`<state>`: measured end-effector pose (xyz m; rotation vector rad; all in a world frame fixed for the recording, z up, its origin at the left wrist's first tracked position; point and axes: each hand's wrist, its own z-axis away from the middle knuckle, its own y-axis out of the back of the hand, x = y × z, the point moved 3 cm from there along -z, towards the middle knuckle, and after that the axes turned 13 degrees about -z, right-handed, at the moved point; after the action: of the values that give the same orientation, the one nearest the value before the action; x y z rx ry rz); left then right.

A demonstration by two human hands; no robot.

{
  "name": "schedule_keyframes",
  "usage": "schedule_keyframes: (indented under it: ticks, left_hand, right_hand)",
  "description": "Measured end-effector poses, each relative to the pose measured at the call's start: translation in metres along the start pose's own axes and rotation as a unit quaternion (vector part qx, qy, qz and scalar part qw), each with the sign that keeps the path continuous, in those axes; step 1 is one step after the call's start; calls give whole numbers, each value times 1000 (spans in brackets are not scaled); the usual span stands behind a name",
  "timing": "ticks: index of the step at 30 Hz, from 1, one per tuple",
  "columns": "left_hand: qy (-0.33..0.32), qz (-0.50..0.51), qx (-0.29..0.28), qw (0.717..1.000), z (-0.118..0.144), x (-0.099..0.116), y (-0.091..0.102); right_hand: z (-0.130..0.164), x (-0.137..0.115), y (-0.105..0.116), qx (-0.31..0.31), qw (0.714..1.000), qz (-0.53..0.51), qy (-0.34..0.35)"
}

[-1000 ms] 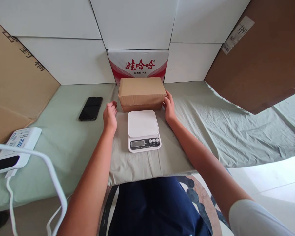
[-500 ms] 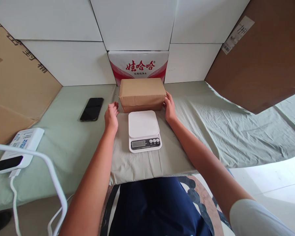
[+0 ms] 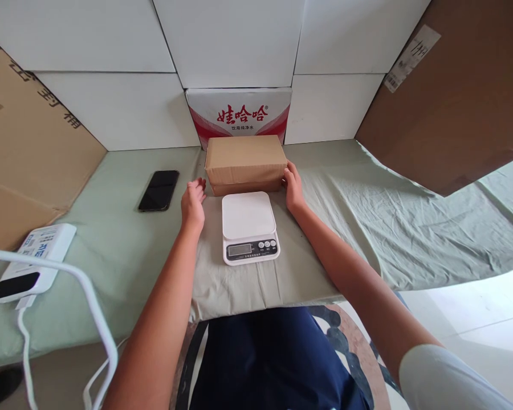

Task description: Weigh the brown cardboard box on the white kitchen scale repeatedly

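Brown cardboard, taped shut and oblong, makes up the box [image 3: 244, 162] that lies flat on the pale green cloth-covered table [image 3: 123, 250], just behind a white digital kitchen scale [image 3: 249, 226] and in front of a red-and-white printed carton [image 3: 239, 114] leaning on the white wall panels. The right hand [image 3: 293, 188] lies open against the box's right end, fingers touching the cardboard. The left hand [image 3: 192, 200] is loosely open, fingers slightly curled, just beside the box's left end; whether it touches cannot be told. Neither hand grips anything. The scale's platform is bare, its display facing the person. A black smartphone [image 3: 159, 190] lies face up to the left, well apart from the box. Farther left sits a white power strip [image 3: 33, 256] with a white cable [image 3: 68, 307] arching in front.
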<state>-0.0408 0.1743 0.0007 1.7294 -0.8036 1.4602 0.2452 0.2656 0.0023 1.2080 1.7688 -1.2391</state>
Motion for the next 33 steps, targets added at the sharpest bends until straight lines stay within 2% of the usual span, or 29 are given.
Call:
schedule_keyframes:
  ticks: [15,33]
  left_hand:
    - [-15,-2,-6,1000,1,1,-1]
    - [4,8,-19,1000,0,2,-2]
  right_hand:
    - [-1,2,0,5,1000,4,-9]
    - [0,1,0,0,1000,6,-10]
